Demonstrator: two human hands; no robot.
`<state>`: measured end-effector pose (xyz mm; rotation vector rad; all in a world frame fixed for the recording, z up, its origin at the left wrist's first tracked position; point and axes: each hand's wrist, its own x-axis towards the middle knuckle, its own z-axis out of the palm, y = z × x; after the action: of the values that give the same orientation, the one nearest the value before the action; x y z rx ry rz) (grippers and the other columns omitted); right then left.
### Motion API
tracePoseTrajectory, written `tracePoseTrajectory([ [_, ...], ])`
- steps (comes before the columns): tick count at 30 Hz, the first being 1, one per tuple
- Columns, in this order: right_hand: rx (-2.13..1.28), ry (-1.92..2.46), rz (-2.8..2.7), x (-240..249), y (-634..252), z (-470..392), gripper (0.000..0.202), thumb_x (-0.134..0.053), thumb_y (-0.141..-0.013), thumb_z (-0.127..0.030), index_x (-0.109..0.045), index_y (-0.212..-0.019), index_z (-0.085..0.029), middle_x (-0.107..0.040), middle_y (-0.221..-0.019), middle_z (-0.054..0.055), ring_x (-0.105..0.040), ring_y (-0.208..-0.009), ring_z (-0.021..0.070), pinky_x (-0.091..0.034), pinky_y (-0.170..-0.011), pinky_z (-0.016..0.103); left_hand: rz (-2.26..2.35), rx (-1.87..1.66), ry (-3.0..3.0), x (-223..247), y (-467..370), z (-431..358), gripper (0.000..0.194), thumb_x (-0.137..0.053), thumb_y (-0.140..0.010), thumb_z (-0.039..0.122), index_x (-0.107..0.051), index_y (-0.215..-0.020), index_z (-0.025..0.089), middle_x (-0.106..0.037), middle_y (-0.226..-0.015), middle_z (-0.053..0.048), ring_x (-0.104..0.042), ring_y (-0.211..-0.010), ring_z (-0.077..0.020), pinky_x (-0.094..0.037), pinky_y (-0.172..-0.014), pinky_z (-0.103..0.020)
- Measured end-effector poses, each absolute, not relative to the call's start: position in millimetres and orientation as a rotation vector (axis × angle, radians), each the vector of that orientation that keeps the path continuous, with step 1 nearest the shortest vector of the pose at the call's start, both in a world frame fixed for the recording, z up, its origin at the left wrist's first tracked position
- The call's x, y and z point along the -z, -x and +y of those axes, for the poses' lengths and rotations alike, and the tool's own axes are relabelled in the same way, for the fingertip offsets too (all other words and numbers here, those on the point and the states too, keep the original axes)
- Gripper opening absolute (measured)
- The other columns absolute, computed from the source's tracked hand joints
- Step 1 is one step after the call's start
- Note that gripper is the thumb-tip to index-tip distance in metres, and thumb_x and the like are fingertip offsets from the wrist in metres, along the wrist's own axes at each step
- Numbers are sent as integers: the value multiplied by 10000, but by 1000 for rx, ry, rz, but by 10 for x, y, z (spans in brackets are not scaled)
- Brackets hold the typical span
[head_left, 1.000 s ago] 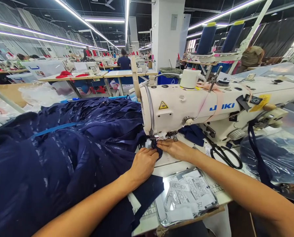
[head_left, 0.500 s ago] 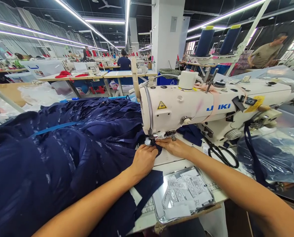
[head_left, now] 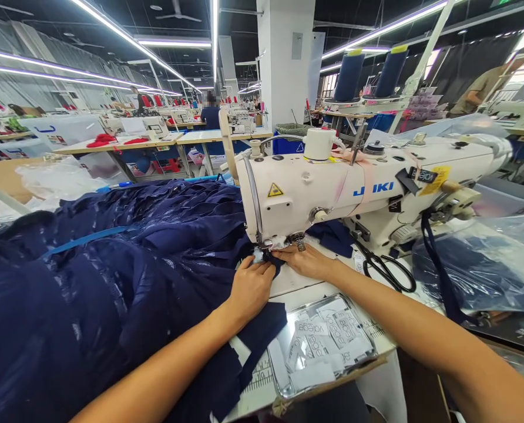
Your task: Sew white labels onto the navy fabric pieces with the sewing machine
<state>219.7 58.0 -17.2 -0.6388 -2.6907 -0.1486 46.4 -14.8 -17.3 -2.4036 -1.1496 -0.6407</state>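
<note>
A white sewing machine [head_left: 288, 188] stands in front of me. Navy fabric [head_left: 178, 252] lies in a large gathered heap to its left and runs under the presser foot [head_left: 266, 245]. My left hand [head_left: 251, 285] is closed on the fabric just in front of the needle area, fingers curled. On the right of the foot, my right hand [head_left: 304, 261] presses and pinches the edge of the same fabric, its fingertips partly hidden under the machine head. A loose navy flap hangs over the table edge below my left wrist.
A metal tray [head_left: 279, 376] of printed white labels lies at the front edge. Black scissors [head_left: 389, 270] rest right of my right hand. Plastic-bagged navy fabric [head_left: 469, 270] lies farther right. Two navy thread cones [head_left: 349, 76] stand behind the machine; people work in the background.
The whole view has shifted, so the machine and heap appear slightly farther left. Both hands keep nearly the same places at the presser foot.
</note>
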Motion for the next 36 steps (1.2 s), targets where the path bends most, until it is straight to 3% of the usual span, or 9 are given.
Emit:
tracePoseTrajectory([
  [4,185,643,-2698,137,-2198,548,341,-421,-794,-67,-594,-1085,-108,-615,-1088,123,-562,-1001,212,-428,-863,376,-1158,571,2391,104,-410,-335,189,-461,-807,195,-592,-933,141,-661,-796,-67,-586,-768,-203,-364,-858,-444],
  [8,247,634,-2706,104,-2202,485,295,-455,-807,-182,-612,-1042,-99,-624,-1035,140,-583,-893,233,-413,-827,422,-1241,452,2353,40,-233,-390,221,-443,-766,91,-592,-916,153,-643,-744,-53,-578,-729,-215,-367,-809,-461],
  [14,196,680,-2708,69,-2137,257,293,-498,-822,-315,-609,-1011,-121,-585,-965,108,-535,-874,218,-439,-750,342,-1604,720,2347,-53,32,-55,301,-384,-650,24,-578,-820,178,-676,-796,-28,-606,-735,-179,-414,-762,-364],
  [18,265,750,-2663,103,-2076,188,286,-474,-844,-300,-592,-1025,-113,-560,-951,114,-506,-884,232,-437,-758,364,-1757,766,2389,-102,1,19,299,-413,-636,70,-580,-858,182,-672,-844,-27,-601,-790,-186,-403,-797,-380],
  [23,146,746,-2629,165,-2088,246,286,-500,-828,-266,-593,-1052,-116,-561,-957,115,-503,-888,230,-439,-770,372,-1426,558,2442,-87,-99,-91,342,-522,-680,153,-572,-1017,186,-620,-991,-72,-528,-962,-249,-283,-920,-488],
  [29,-185,690,-2508,260,-2148,371,239,-518,-802,-177,-631,-1012,-171,-582,-989,80,-536,-904,183,-440,-794,334,-1252,448,2385,-26,-106,-101,242,-489,-745,116,-603,-949,181,-631,-865,-59,-528,-890,-242,-303,-883,-484],
  [36,-218,612,-2486,255,-2157,394,234,-492,-806,-138,-652,-977,-142,-600,-970,93,-552,-884,179,-440,-805,333,-1058,482,2304,0,-218,-59,160,-489,-790,156,-631,-857,188,-626,-827,-50,-524,-863,-225,-303,-876,-460],
])
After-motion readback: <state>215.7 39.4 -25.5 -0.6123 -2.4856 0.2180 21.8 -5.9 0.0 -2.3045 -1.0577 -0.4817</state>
